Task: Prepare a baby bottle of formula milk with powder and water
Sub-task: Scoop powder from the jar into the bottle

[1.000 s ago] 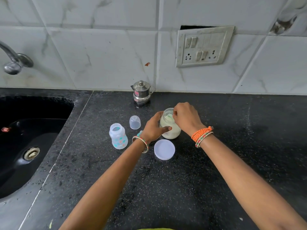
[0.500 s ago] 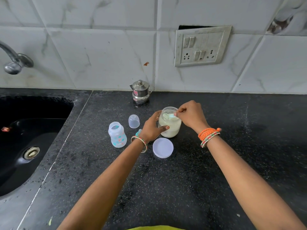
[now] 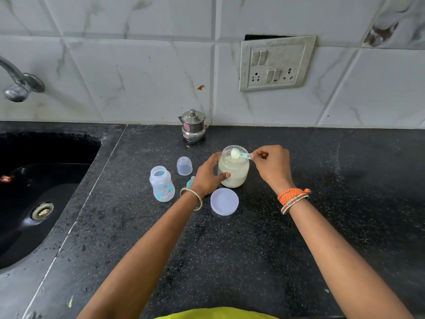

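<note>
Left hand (image 3: 208, 174) wraps the powder jar (image 3: 233, 168) to steady it; right hand (image 3: 272, 163) pinches a heaped scoop (image 3: 239, 154) above its mouth, the open baby bottle (image 3: 161, 183) waiting at nine o'clock.

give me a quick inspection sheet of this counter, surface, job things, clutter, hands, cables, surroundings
surface: black speckled counter, small pale specks, no spill seen
job's things: open powder jar upright, its lid flat in front; scoop heaped with powder over the jar mouth; open baby bottle upright to the left; clear bottle cap behind it; a teal part, mostly hidden by the left wrist
clutter: small steel lidded pot at the wall
grip: left hand holds the jar's side; right hand pinches the scoop handle
cables: nothing seen
surroundings: black sink and tap at left, switch plate on tiled wall
</note>
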`<action>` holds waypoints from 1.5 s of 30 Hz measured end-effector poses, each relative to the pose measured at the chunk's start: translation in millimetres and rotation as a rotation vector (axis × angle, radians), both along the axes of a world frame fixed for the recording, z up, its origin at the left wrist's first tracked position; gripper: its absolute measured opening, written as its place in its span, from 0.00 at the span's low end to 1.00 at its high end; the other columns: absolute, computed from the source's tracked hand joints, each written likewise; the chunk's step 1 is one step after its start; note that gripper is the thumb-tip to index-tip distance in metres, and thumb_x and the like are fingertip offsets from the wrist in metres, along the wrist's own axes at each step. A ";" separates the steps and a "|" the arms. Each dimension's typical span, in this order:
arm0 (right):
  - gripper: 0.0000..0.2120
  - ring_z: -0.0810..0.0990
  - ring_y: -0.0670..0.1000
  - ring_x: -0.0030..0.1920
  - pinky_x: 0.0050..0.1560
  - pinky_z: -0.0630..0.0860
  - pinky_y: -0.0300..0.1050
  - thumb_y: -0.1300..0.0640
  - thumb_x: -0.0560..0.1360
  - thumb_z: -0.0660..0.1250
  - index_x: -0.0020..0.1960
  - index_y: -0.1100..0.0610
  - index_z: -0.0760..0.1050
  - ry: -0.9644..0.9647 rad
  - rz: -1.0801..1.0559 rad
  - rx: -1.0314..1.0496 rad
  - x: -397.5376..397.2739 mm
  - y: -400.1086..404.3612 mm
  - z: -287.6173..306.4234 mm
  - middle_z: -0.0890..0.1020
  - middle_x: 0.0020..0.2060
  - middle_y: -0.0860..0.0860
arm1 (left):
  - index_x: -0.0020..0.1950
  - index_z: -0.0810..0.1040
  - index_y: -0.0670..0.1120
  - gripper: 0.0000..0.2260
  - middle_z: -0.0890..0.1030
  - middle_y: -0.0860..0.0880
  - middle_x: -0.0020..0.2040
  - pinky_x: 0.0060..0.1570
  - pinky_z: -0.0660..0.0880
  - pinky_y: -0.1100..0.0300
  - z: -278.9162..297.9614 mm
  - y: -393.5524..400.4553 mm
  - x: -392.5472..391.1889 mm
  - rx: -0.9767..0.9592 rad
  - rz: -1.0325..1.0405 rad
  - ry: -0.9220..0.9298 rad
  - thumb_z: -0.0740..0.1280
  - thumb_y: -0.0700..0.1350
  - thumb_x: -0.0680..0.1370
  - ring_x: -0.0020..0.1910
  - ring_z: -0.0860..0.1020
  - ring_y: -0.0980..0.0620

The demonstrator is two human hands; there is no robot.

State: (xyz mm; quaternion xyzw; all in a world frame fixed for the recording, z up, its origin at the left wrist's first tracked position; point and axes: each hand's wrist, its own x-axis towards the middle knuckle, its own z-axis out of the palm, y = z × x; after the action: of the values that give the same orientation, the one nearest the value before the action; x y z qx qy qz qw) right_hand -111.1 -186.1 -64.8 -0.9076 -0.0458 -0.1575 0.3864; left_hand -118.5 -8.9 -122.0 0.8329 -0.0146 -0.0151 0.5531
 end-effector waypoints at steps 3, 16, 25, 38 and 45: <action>0.04 0.78 0.42 0.32 0.35 0.78 0.40 0.60 0.74 0.70 0.42 0.57 0.84 -0.010 0.020 -0.044 -1.9 1.7 -2.1 0.79 0.30 0.45 | 0.72 0.64 0.44 0.30 0.71 0.45 0.70 0.69 0.67 0.47 -0.2 1.0 0.2 0.006 0.006 0.007 0.71 0.39 0.73 0.70 0.69 0.47; 0.05 0.77 0.42 0.31 0.34 0.75 0.38 0.60 0.74 0.69 0.43 0.57 0.84 -0.048 -0.006 -0.039 -3.4 0.9 -7.7 0.80 0.31 0.47 | 0.71 0.66 0.45 0.28 0.72 0.46 0.70 0.68 0.67 0.45 -2.8 2.9 0.5 0.059 0.023 -0.014 0.71 0.39 0.73 0.69 0.70 0.47; 0.04 0.77 0.40 0.31 0.32 0.72 0.31 0.60 0.73 0.70 0.42 0.57 0.84 -0.048 -0.022 0.028 -4.5 3.2 -9.6 0.78 0.29 0.43 | 0.71 0.66 0.44 0.27 0.72 0.45 0.70 0.68 0.67 0.45 -2.6 4.0 -1.7 0.044 0.028 -0.014 0.71 0.39 0.74 0.69 0.69 0.47; 0.04 0.77 0.38 0.31 0.29 0.70 0.24 0.60 0.72 0.71 0.42 0.58 0.84 -0.071 -0.075 0.116 -12.0 3.1 -13.8 0.78 0.30 0.42 | 0.67 0.72 0.42 0.21 0.75 0.45 0.66 0.68 0.68 0.49 -2.9 8.9 -3.2 0.038 0.078 -0.075 0.69 0.37 0.75 0.67 0.71 0.47; 0.04 0.79 0.41 0.25 0.27 0.73 0.30 0.61 0.72 0.71 0.44 0.61 0.83 0.125 -0.118 0.508 -11.9 4.6 -4.6 0.81 0.31 0.48 | 0.66 0.72 0.40 0.19 0.74 0.44 0.67 0.62 0.71 0.63 18.2 18.3 -14.0 -0.143 0.119 -0.160 0.64 0.30 0.76 0.67 0.71 0.48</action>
State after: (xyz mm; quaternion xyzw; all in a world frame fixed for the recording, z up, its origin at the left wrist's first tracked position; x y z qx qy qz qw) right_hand -123.0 -181.5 -69.4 -0.7907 0.0721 -0.1301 0.5939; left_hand -132.5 9.4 -103.8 0.7893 -0.0101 0.0854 0.6079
